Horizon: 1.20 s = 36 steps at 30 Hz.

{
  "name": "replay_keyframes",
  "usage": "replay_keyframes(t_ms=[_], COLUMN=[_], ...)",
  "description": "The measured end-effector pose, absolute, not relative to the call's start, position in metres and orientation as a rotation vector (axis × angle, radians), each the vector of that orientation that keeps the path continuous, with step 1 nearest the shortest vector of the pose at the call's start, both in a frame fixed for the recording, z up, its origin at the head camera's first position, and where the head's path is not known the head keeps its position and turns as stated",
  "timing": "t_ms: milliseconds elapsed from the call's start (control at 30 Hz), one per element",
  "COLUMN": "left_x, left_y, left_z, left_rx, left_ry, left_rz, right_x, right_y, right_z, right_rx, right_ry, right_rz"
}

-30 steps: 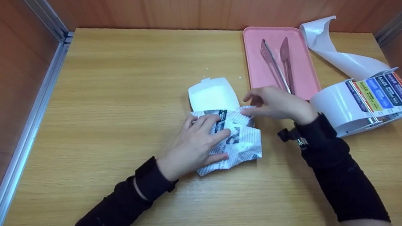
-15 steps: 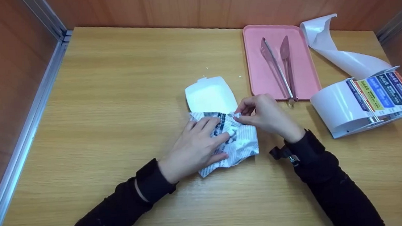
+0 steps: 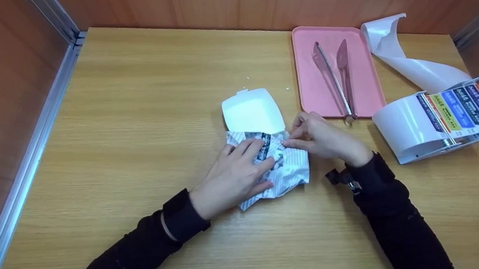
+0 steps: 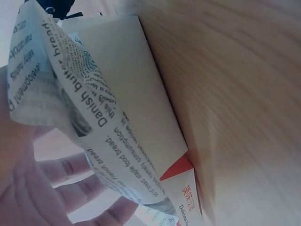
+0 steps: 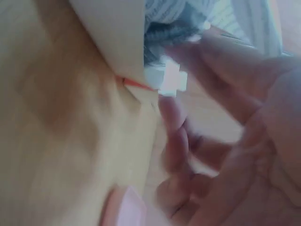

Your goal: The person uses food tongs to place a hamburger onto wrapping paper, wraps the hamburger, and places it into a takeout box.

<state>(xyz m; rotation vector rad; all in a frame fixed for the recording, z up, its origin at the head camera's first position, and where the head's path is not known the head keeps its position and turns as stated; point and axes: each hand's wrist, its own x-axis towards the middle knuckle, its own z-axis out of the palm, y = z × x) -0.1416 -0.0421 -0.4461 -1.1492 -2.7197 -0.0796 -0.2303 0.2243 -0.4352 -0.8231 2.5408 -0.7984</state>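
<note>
Shifted nearer since a second ago with the right hand [image 3: 324, 138], now bent-fingered at the far right of the printed paper [image 3: 292, 173]; cannot tell whether pinching it. Resting with the left hand [image 3: 234, 174], fingers spread, on that paper, laid over the near part of the open white box [image 3: 252, 111] on the table [image 3: 134, 117].

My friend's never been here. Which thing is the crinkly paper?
On the wooden table, left of the pink tray, find the box with its white lid open. In its near half, partly under the left hand, is the crinkly paper. Unlike the lid's plain inside, it's printed with writing.
</note>
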Motion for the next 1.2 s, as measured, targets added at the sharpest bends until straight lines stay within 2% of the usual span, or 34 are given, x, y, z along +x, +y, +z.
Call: replay_keyframes(t_ms=[400, 700, 900, 1200], left_x=[-0.139, -0.140, -0.140, -0.139], left_y=[-0.043, -0.042, -0.043, -0.042], left_z=[-0.447, -0.444, -0.445, -0.447], left_rx=[-1.111, -1.130, -1.124, -1.116], left_ry=[-2.646, -2.693, -2.704, -2.700], left_rz=[-0.061, -0.104, -0.105, -0.091], right_x=[-0.235, -0.227, -0.217, -0.210], right_y=[0.220, 0.264, 0.236, 0.209], right_z=[-0.448, -0.402, -0.405, -0.426], right_rx=[-0.725, -0.787, -0.892, -0.775], right_ry=[2.643, 2.292, 2.400, 2.587], right_rz=[-0.829, -0.858, -0.725, -0.581])
